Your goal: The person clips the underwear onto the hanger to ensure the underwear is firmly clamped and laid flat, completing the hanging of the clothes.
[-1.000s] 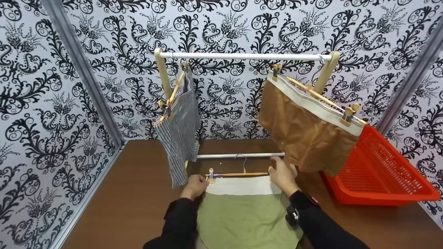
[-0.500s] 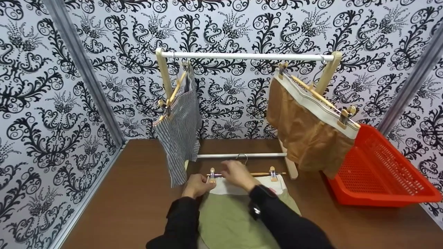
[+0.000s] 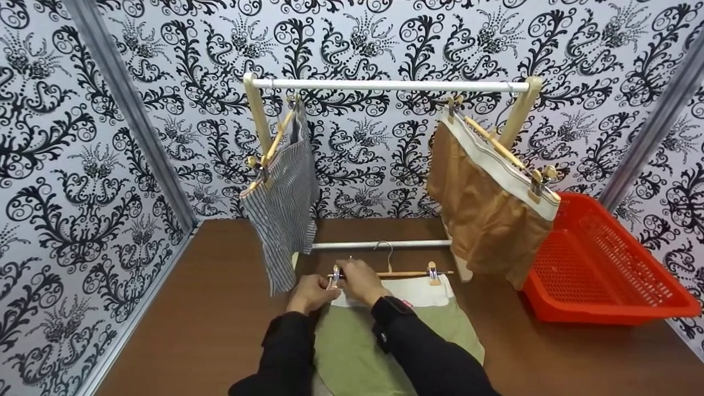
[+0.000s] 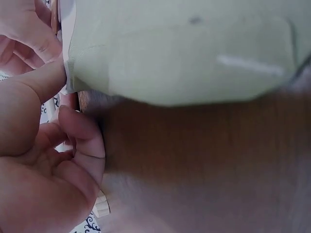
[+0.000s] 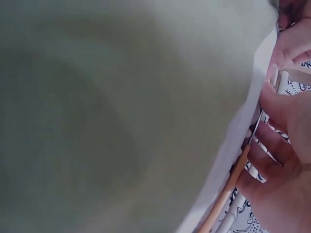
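An olive-green garment (image 3: 344, 344) with a white waistband (image 3: 426, 291) lies flat on the table. Along the waistband runs a wooden clip hanger (image 3: 406, 274), its metal hook pointing away from me. The right clip (image 3: 433, 275) sits over the waistband. At the left clip (image 3: 336, 276) both hands meet. My left hand (image 3: 312, 294) pinches the waistband's left corner, thumb on top and fingers curled below in the left wrist view. My right hand (image 3: 360, 280) reaches across the garment and grips the hanger at that clip; its fingertips are partly hidden.
Behind stands a rack with a white top rail (image 3: 385, 84) and a lower bar (image 3: 379, 243). Striped bottoms (image 3: 286, 198) hang at its left, brown shorts (image 3: 484, 203) at its right. A red basket (image 3: 605, 313) stands on the right of the brown table (image 3: 181, 330).
My right hand has moved left from the hanger's right clip to its left clip. My left hand stays at the left corner. The brown shorts have swung slightly.
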A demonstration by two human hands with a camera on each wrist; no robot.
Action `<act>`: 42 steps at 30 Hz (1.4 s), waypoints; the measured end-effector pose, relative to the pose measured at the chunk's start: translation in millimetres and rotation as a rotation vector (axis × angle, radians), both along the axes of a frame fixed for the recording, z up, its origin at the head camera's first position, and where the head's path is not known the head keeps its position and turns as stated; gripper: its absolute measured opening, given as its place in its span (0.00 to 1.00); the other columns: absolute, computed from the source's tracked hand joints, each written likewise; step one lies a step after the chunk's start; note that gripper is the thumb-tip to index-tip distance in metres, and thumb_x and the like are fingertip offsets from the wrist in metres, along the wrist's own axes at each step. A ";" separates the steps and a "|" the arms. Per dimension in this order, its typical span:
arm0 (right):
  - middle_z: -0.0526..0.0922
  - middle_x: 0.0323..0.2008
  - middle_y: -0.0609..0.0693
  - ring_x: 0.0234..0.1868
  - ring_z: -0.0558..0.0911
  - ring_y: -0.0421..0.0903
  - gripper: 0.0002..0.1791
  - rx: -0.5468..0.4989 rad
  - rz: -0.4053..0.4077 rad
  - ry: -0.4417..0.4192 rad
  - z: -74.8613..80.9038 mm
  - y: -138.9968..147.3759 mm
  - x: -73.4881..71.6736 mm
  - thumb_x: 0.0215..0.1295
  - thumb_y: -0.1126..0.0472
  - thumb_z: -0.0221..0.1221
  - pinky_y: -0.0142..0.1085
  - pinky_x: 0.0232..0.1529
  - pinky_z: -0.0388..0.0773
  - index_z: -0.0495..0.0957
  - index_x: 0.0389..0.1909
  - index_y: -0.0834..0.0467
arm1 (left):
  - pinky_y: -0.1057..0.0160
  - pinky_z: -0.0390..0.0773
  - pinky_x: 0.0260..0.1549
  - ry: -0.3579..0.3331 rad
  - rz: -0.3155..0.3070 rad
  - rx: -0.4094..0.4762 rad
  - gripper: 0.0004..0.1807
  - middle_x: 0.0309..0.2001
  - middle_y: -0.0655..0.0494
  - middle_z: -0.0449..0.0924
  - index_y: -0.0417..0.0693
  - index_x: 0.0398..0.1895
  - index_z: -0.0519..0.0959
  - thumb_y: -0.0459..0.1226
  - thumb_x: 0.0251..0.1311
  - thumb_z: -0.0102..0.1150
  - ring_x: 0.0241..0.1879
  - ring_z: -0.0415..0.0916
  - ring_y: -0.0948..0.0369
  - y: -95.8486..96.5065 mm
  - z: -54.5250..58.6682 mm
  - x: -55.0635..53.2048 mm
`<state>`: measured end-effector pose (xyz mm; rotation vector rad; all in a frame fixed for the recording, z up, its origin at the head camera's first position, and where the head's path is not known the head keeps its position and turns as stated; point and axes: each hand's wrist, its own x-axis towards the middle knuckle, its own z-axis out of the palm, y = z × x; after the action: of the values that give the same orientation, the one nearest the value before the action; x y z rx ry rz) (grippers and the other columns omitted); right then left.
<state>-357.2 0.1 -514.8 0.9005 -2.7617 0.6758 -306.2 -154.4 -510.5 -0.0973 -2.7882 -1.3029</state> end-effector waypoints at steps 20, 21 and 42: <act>0.87 0.34 0.56 0.37 0.85 0.55 0.09 -0.355 0.067 -0.096 2.2 3.9 2.4 0.57 0.70 0.68 0.45 0.41 0.80 0.81 0.39 0.65 | 0.67 0.59 0.18 -0.143 -0.075 0.105 0.17 0.18 0.61 0.63 0.50 0.20 0.67 0.32 0.67 0.57 0.17 0.58 0.64 -7.9 -1.4 -2.3; 0.87 0.34 0.56 0.37 0.85 0.55 0.08 -0.367 0.073 -0.110 3.5 4.0 1.0 0.58 0.69 0.67 0.45 0.41 0.80 0.81 0.39 0.65 | 0.67 0.60 0.20 -0.148 -0.067 0.114 0.15 0.21 0.60 0.64 0.48 0.22 0.69 0.34 0.68 0.58 0.19 0.60 0.63 -7.5 -0.6 -0.9; 0.87 0.45 0.57 0.46 0.86 0.49 0.21 -0.336 0.222 -0.382 58.1 37.6 -14.4 0.65 0.60 0.68 0.41 0.51 0.81 0.81 0.56 0.66 | 0.64 0.72 0.23 -0.022 0.111 0.144 0.09 0.24 0.55 0.83 0.37 0.31 0.86 0.36 0.56 0.69 0.23 0.75 0.62 21.3 9.8 0.2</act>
<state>-371.6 37.7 -456.7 1.1041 -2.7428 1.4356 -306.0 -133.1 -500.7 0.0781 -2.6633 -1.4787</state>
